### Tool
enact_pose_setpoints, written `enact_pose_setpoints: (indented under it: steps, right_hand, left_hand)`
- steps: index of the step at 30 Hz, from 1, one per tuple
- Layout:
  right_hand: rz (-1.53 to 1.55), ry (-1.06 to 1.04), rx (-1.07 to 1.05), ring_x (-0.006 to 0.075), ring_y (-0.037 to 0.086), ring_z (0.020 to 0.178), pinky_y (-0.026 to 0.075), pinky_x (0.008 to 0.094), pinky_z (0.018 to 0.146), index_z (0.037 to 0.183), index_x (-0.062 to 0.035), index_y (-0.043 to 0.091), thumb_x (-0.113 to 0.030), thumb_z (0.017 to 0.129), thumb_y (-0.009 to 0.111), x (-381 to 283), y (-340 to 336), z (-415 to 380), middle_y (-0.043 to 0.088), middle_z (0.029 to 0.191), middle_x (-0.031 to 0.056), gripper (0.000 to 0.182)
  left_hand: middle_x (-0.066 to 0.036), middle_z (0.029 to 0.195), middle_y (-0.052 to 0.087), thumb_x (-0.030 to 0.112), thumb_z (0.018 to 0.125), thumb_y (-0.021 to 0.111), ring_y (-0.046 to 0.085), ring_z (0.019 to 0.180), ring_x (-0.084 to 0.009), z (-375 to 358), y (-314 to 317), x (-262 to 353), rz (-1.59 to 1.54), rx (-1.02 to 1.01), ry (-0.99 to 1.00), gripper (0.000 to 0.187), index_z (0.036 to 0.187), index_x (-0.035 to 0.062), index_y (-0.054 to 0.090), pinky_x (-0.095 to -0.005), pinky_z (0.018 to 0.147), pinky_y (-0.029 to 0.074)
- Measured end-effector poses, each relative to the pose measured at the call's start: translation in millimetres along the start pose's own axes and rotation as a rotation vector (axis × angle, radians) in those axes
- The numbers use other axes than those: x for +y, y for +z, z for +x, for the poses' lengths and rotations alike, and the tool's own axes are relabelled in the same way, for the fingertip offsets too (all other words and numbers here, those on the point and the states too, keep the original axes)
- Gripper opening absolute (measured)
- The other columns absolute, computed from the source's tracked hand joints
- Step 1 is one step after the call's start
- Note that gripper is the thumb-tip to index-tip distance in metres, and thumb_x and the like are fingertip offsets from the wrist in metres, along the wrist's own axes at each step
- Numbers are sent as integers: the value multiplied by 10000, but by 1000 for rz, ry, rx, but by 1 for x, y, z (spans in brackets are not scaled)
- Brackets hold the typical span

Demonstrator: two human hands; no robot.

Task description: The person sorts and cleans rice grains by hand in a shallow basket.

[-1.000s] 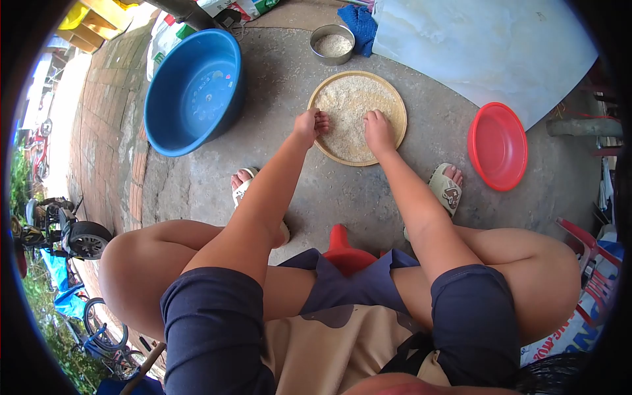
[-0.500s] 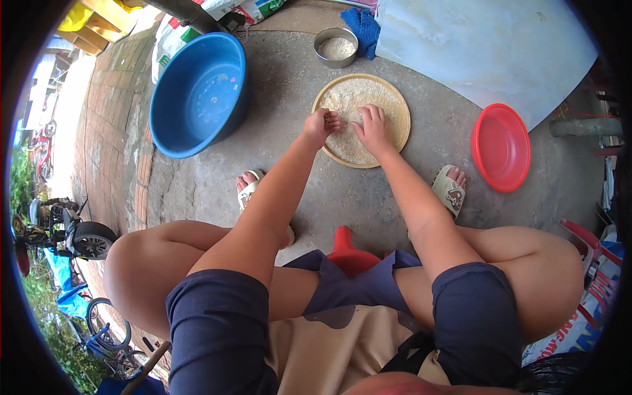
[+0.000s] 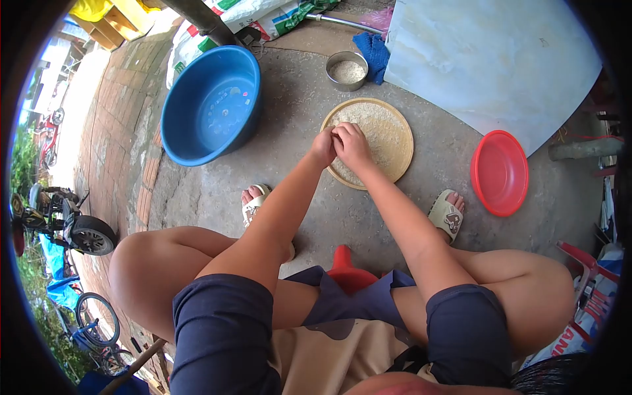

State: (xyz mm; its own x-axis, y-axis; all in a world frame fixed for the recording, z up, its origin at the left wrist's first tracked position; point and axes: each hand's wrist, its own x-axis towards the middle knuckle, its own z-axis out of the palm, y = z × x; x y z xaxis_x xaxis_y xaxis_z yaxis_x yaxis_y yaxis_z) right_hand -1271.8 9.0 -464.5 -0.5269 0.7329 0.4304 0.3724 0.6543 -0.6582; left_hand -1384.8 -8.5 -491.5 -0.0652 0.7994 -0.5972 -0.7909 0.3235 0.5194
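A round tan tray (image 3: pixel 397 146) lies on the floor, with pale rice-like grain (image 3: pixel 378 118) spread thinly over it. My left hand (image 3: pixel 323 147) is at the tray's left edge, fingers closed and mostly covered by the other hand. Against it rests my right hand (image 3: pixel 353 146), its fingers curled over the left fingertips. Whatever is between the two hands is hidden. Behind the tray stands a round metal bowl (image 3: pixel 347 84) holding more of the pale grain (image 3: pixel 347 71).
A large blue basin (image 3: pixel 247 135) tilts at the left, and a red basin (image 3: pixel 482 181) sits at the right. A blue cloth (image 3: pixel 372 56) lies beside the metal bowl. A pale marbled sheet (image 3: pixel 487 66) covers the back right. Sandalled feet flank the tray.
My right hand has moved left across the tray and met my left hand; the fingers of both have closed in. More bare tray shows at the right. The view has shifted slightly.
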Motion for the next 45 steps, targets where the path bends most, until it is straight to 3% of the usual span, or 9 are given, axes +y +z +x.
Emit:
enact_pose_setpoints:
  steps: [10, 12, 17, 23, 29, 33, 36, 39, 45]
  right_hand:
    - [-376, 211, -119, 322, 515, 1006, 430, 417, 860, 1044, -70, 560, -171, 847, 585, 62, -45, -68, 527, 1087, 109, 222]
    - [-323, 493, -152, 329, 551, 943, 458, 415, 792, 990, -75, 577, -127, 855, 560, 65, -36, -65, 560, 1006, 115, 146]
    - [40, 328, 33, 326, 569, 892, 469, 404, 763, 904, -60, 604, -106, 844, 558, 29, -14, -34, 592, 916, 127, 89]
    - [-107, 43, 18, 277, 536, 986, 423, 400, 864, 957, -79, 611, -143, 830, 549, 4, -15, -19, 571, 1053, 89, 156]
    - [-446, 254, 11, 289, 474, 1099, 361, 426, 944, 1091, -84, 570, -199, 831, 570, 66, -49, -65, 509, 1204, 97, 285]
    - [-497, 289, -23, 282, 437, 1146, 338, 422, 966, 1120, -76, 558, -229, 840, 572, 69, -49, -67, 487, 1241, 95, 319]
    - [-494, 293, -2, 282, 419, 1169, 321, 422, 982, 1133, -70, 550, -264, 836, 587, 66, -45, -68, 482, 1248, 97, 357]
    - [-518, 254, -33, 268, 436, 1139, 339, 412, 968, 1126, -73, 551, -281, 830, 600, 61, -48, -67, 492, 1216, 90, 366]
    - [-399, 207, -143, 270, 516, 1010, 453, 377, 838, 973, -66, 548, -154, 816, 583, 74, -34, -67, 520, 1018, 89, 183]
  left_hand:
    - [-140, 878, 593, 212, 961, 365, 601, 795, -238, -1, -22, 9, 246, 150, -96, 291, 988, -29, 526, -344, 742, 537]
    - [-146, 890, 591, 217, 964, 358, 602, 798, -241, -3, -24, 10, 254, 156, -108, 300, 997, -31, 522, -345, 742, 537]
    - [-150, 888, 604, 222, 949, 378, 613, 802, -244, 1, -16, 5, 239, 150, -151, 304, 978, -33, 542, -348, 726, 536]
    - [-139, 931, 598, 224, 955, 375, 589, 902, -249, 16, -9, -13, 102, -91, -162, 292, 995, -12, 544, -382, 822, 504]
    - [-147, 847, 571, 109, 922, 347, 595, 740, -243, 27, 20, -2, 119, 310, -265, 231, 967, -35, 523, -350, 717, 547]
    - [-165, 957, 567, 131, 955, 366, 601, 891, -258, 33, 74, 45, -32, 142, 14, 253, 1055, -56, 503, -341, 824, 547]
    - [-175, 1472, 185, 285, 948, 431, 285, 1306, -420, 13, 130, 88, -29, 170, 191, 560, 1396, 6, 242, -515, 1054, 332]
    - [-91, 1534, -11, 311, 935, 446, 145, 1362, -438, 19, 119, 103, 266, 226, 218, 651, 1455, 80, 130, -552, 1052, 300]
    - [-214, 1215, 510, 307, 956, 380, 555, 1063, -334, 29, 49, 39, 254, 276, 114, 471, 1258, -52, 416, -421, 903, 471]
